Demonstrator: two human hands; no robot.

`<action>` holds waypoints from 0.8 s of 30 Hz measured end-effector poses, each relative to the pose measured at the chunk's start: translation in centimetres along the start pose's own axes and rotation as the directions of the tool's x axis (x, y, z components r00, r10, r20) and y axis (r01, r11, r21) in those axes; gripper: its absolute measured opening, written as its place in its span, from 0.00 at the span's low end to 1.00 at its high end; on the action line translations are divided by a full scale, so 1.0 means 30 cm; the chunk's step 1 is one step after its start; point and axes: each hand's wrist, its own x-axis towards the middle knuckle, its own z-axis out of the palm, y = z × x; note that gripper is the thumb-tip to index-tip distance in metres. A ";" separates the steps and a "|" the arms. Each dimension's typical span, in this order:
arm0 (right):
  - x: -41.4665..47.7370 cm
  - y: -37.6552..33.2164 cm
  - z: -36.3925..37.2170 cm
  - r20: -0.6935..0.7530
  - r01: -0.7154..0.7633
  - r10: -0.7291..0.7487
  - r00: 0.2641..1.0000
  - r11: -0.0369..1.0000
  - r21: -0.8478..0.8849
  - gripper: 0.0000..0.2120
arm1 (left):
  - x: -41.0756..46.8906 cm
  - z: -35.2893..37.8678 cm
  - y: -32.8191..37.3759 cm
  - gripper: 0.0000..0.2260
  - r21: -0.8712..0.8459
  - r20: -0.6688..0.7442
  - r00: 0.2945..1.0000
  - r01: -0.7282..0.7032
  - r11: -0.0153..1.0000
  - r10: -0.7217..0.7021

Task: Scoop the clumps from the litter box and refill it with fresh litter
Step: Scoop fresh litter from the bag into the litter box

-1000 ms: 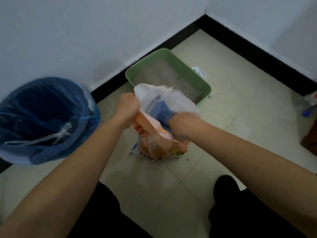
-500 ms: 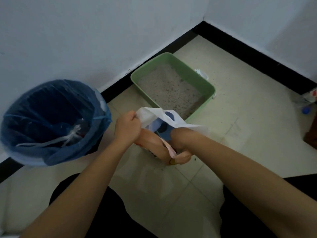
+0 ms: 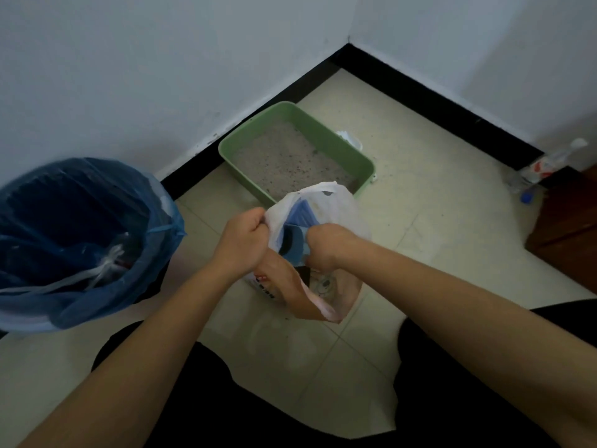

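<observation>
A green litter box (image 3: 336,147) with grey speckled litter stands on the tiled floor against the wall's black skirting. Just in front of it stands a white and orange litter bag (image 3: 342,211). My left hand (image 3: 240,242) grips the bag's left edge. My right hand (image 3: 326,244) is at the bag's mouth, closed around a blue scoop (image 3: 298,218) that sticks out of it. The scoop's lower part is hidden inside the bag.
A bin lined with a blue bag (image 3: 74,240) stands to the left, with a tied white bag inside. A white object (image 3: 350,140) lies behind the litter box. A plastic bottle (image 3: 536,169) and brown furniture (image 3: 568,227) are at the right. My dark-clad knees fill the bottom.
The view has dropped lower and closer to the floor. My hands have spread the bag's mouth wider, and more of the blue scoop shows above the bag.
</observation>
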 end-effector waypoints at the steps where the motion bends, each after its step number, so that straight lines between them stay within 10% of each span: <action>1: -0.014 0.007 -0.006 -0.007 0.000 0.000 1.000 1.000 -0.003 0.15 | -0.005 0.004 0.016 0.08 0.021 0.016 1.000 -0.019 1.000 0.019; 10: -0.138 0.179 -0.003 -0.094 -0.221 0.202 0.975 0.934 -0.280 0.22 | -0.050 0.025 0.003 0.09 0.109 0.036 0.999 -0.022 0.994 0.019; 24: -0.113 0.095 -0.077 -0.028 0.004 -0.009 1.000 0.986 -0.165 0.16 | -0.091 0.019 0.026 0.11 0.044 -0.010 0.995 -0.094 0.995 0.095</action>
